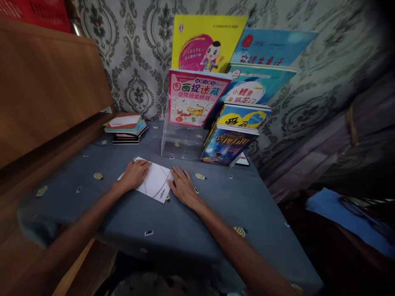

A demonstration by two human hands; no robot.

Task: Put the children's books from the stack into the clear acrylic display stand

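A white booklet or card [154,181] with thin grey curved lines and small dark lettering lies at an angle on the tablecloth. My left hand [135,174] rests flat over its left part, fingers stretched across the surface and covering some of it. At the right edge lies my right hand [182,185], its fingers extended and the fingertips touching the booklet's corner. Neither hand grips or lifts it. Straight ahead, a clear acrylic stand [182,146] holds a pink picture book [197,98] in front of a yellow book [210,43].
Right of the pink book, several blue and teal books stand in tiers, a dark blue one [230,144] in front. A small stack of books [125,127] lies at the back left. A grey-blue tablecloth [216,213] covers the table. A wooden panel [52,82] borders the left.
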